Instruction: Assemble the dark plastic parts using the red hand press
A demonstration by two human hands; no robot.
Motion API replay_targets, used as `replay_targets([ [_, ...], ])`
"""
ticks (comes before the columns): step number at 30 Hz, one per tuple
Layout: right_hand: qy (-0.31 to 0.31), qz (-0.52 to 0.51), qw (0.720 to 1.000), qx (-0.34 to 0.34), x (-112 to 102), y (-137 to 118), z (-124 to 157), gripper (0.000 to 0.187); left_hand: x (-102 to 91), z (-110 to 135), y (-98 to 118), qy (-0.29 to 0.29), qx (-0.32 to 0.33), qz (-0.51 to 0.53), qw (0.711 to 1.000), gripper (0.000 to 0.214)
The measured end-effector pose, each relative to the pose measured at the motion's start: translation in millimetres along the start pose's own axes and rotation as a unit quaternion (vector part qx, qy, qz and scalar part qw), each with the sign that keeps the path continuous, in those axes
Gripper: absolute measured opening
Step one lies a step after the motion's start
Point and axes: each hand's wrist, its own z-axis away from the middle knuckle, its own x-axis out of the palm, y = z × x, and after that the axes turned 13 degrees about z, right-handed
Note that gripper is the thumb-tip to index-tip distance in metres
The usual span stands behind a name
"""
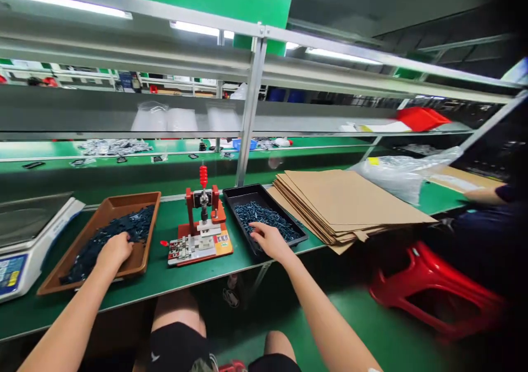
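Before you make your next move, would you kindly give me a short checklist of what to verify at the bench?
1. Left hand inside the brown tray, on its dark fasteners: ok.
2. Right hand reaching into the black tray, near its dark fasteners: ok.
3. Red hand press clear of both hands: ok.
4. Anything seated in the press: cannot tell.
5. Digital scale reading: too small to read, cannot tell.
6. Stack of cardboard sheets within the bench edge: its front corner appears to overhang, not ok.
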Motion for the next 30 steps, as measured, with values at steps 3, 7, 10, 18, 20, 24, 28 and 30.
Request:
replay_targets([
  [3, -0.013, -0.152, 0.988, 0.002, 18, -30, 15, 0.033, 5.7, 0, -5, -0.016, 0.0, -0.05, 0.999, 0.037],
  [7, -0.028, -0.252, 0.967, 0.004, 62, -59, 28, 0.024, -4.2, 15, 8, -0.015, -0.012, -0.066, 0.998, 0.041],
  [10, 0.025, -0.242, 0.97, 0.01, 103, -58, 32, 0.019, -17.8, 22, 13, 0.002, -0.026, -0.084, 0.996, 0.044],
  [18, 0.112, -0.27, 0.951, 0.099, 141, -31, 26, 0.03, -50.1, 40, 31, 0.102, 0.014, 0.195, 0.975, 0.043],
  [20, 0.086, -0.292, 0.948, 0.094, 140, -30, 26, 0.031, -43.3, 55, 56, 0.089, 0.029, 0.322, 0.942, 0.039],
  [24, 0.054, -0.33, 0.936, 0.111, 140, -31, 26, 0.024, -13.9, 87, 116, -0.003, 0.121, 0.333, 0.935, 0.026],
  [28, 0.084, -0.255, 0.959, 0.096, 135, -31, 28, 0.021, 19.2, 94, 158, -0.076, 0.192, 0.242, 0.948, 0.024],
  [30, 0.098, -0.213, 0.969, 0.081, 132, -32, 28, 0.018, 32.9, 89, 170, -0.09, 0.222, 0.204, 0.949, 0.026],
])
